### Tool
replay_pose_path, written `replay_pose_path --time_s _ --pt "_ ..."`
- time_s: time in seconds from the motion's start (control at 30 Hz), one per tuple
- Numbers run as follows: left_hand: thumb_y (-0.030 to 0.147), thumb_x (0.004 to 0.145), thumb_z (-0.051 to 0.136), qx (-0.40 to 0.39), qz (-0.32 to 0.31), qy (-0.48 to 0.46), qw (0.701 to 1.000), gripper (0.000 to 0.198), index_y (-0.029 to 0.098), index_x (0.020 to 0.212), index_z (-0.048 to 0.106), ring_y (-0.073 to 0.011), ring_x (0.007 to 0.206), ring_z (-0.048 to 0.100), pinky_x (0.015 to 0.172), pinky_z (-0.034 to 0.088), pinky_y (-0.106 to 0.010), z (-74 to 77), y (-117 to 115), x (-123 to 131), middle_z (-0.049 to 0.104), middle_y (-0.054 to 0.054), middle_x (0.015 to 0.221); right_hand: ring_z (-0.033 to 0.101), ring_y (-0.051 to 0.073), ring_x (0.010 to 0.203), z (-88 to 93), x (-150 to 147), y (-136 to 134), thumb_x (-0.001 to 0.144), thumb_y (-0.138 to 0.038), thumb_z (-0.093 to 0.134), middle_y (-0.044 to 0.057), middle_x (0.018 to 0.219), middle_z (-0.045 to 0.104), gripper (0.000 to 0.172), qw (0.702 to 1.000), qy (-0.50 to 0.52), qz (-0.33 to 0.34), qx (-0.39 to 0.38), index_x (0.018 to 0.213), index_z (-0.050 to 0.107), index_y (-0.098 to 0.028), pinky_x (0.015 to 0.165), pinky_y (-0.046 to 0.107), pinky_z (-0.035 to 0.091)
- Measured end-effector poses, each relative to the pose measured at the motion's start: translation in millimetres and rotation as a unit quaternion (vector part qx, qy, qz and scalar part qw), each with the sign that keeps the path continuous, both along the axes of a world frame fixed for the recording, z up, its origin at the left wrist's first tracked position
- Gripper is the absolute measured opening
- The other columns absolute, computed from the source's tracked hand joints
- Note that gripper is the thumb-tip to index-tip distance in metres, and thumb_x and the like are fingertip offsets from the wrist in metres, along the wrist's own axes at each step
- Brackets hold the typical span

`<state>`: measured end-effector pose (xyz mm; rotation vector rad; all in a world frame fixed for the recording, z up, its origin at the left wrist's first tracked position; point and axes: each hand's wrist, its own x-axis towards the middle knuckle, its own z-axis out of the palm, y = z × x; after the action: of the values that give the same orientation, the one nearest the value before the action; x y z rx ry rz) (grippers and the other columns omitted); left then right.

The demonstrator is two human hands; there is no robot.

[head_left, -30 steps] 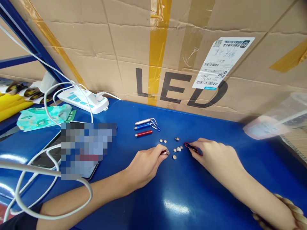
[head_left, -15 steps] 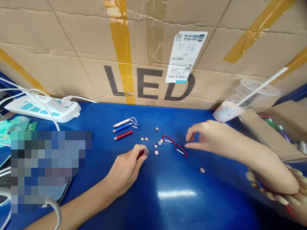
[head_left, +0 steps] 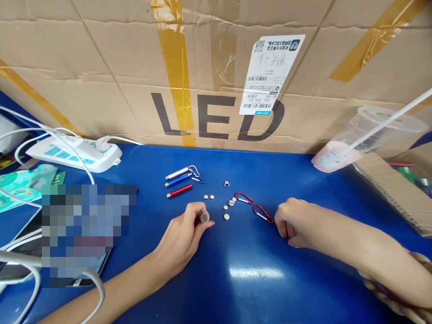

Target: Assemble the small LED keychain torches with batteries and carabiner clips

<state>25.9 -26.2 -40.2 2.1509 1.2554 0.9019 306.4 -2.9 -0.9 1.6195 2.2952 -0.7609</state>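
My left hand (head_left: 185, 229) is closed around a small red flashlight tube (head_left: 204, 218), its round silver end turned up toward me. To the right, my right hand (head_left: 292, 220) is low at the table with fingers curled and pressed together; whatever lies under the fingertips is hidden. Between the hands are several small silver button cells (head_left: 226, 216), a short metal ring (head_left: 226, 184) and two red carabiners (head_left: 243, 198). Farther back, a red flashlight (head_left: 179, 191) lies beside a blue flashlight (head_left: 178, 180) and a silver flashlight (head_left: 177, 173), with carabiner clips at their right ends.
A large cardboard box (head_left: 128, 58) walls off the back of the blue table (head_left: 236, 297). On the left are a white power strip (head_left: 77, 153), cables and a blurred-out area. A tilted plastic cup (head_left: 337, 155) with a straw and an open carton (head_left: 391, 189) stand right.
My right hand has come down toward me, its fingers curling over the spot where a small round silver piece lay, now out of sight. My left hand has tilted the tube slightly.
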Motion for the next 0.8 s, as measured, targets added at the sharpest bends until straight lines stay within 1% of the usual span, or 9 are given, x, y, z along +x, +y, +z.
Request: replay_pose_path --time_s 0.07,0.13,0.23,0.4,0.57,0.7,0.8 --pt "0.014 0.088 0.031 0.004 -0.01 -0.009 1.0 0.011 0.025 0.089 0.029 -0.0093 0.053 0.041 0.05 0.037 -0.02 2.1 -0.1 0.5 0.048 0.005 0.07 0.053 0.013 0.056 -0.2 2.5 -1.2 0.056 -0.01 0.061 -0.004 0.064 0.058 0.02 1.0 0.013 0.003 0.001 0.069 0.063 -0.025 0.047 0.023 0.033" --pt "0.012 0.088 0.031 0.005 -0.02 -0.021 1.0 0.013 0.025 0.089 0.028 -0.0088 0.054 0.041 0.052 0.039 -0.02 3.2 0.0 0.7 0.048 0.005 0.071 0.053 0.014 0.059 1.7 3.9 -3.7 0.052 -0.009 0.063 -0.004 0.067 0.057 0.026 1.0 0.008 0.003 0.019 0.072 0.064 -0.025 0.05 0.024 0.034" --pt "0.012 0.088 0.03 0.002 -0.027 -0.026 0.999 0.013 0.024 0.089 0.027 -0.0092 0.055 0.041 0.053 0.039 -0.021 2.7 0.5 0.3 0.048 0.004 0.071 0.052 0.013 0.056 4.8 4.4 -7.3 0.05 -0.004 0.058 -0.005 0.064 0.055 0.029 0.999 -0.009 -0.01 0.042 0.071 0.061 -0.024 0.049 0.023 0.033" --pt "0.014 0.089 0.03 -0.01 -0.025 -0.011 1.0 0.011 0.025 0.09 0.027 -0.0105 0.056 0.043 0.052 0.038 -0.022 0.8 1.6 -0.6 0.049 0.003 0.072 0.055 0.015 0.059 4.8 2.9 -7.3 0.052 -0.004 0.055 -0.003 0.065 0.057 0.026 1.0 -0.013 -0.011 -0.002 0.069 0.061 -0.023 0.05 0.024 0.033" --pt "0.014 0.089 0.032 -0.01 -0.024 -0.012 1.0 0.01 0.024 0.09 0.028 -0.01 0.056 0.044 0.053 0.039 -0.022 0.1 1.6 0.0 0.05 0.003 0.073 0.055 0.015 0.06 0.2 3.9 -5.0 0.058 -0.009 0.055 -0.003 0.066 0.06 0.021 1.0 -0.003 -0.018 -0.016 0.069 0.062 -0.025 0.049 0.024 0.033" --pt "0.014 0.089 0.034 -0.001 -0.025 -0.01 1.0 0.009 0.023 0.089 0.03 -0.0097 0.055 0.045 0.052 0.038 -0.021 1.5 1.0 0.5 0.051 0.003 0.072 0.052 0.013 0.053 -2.7 2.9 -4.1 0.058 -0.006 0.051 -0.004 0.062 0.059 0.024 1.0 0.006 0.008 -0.012 0.067 0.062 -0.026 0.045 0.023 0.029" --pt "0.016 0.089 0.037 0.0 -0.039 0.005 0.999 0.008 0.022 0.087 0.032 -0.009 0.053 0.045 0.05 0.037 -0.02 4.1 1.0 0.2 0.052 0.003 0.071 0.051 0.012 0.052 -0.2 -2.9 -6.9 0.053 -0.002 0.048 -0.004 0.063 0.058 0.03 0.999 0.024 0.041 0.014 0.068 0.061 -0.025 0.046 0.023 0.031"
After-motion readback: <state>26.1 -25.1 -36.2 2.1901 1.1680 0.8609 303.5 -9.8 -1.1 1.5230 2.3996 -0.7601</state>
